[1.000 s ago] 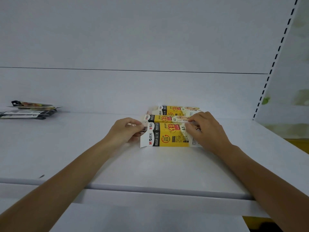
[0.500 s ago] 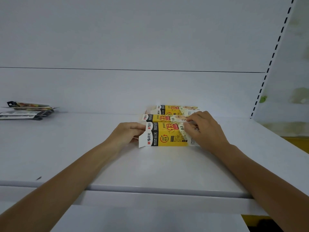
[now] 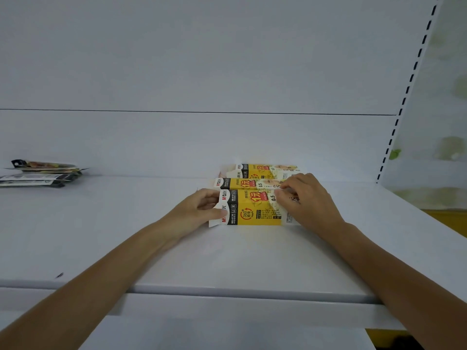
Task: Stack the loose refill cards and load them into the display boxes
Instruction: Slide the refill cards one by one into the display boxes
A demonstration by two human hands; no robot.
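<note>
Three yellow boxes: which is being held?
The front box, nearest the camera: left hand and right hand hold its ends; middle box and back box sit behind.

**Boxes crowd the centre, wide lane on the left**

Three boxes line up front to back, just right of centre on the shelf (image 3: 227,261). The nearest box (image 3: 252,210), middle box (image 3: 242,183) and rear box (image 3: 262,171) are packed close, and the last sits by the back panel (image 3: 202,142). The left hand (image 3: 194,213) and right hand (image 3: 308,200) grip the nearest box's two ends, blocking both. Bare shelf runs leftward to the card pile (image 3: 38,173) at far left, and across the whole foreground. The slotted upright (image 3: 404,97) walls off the right.
</note>
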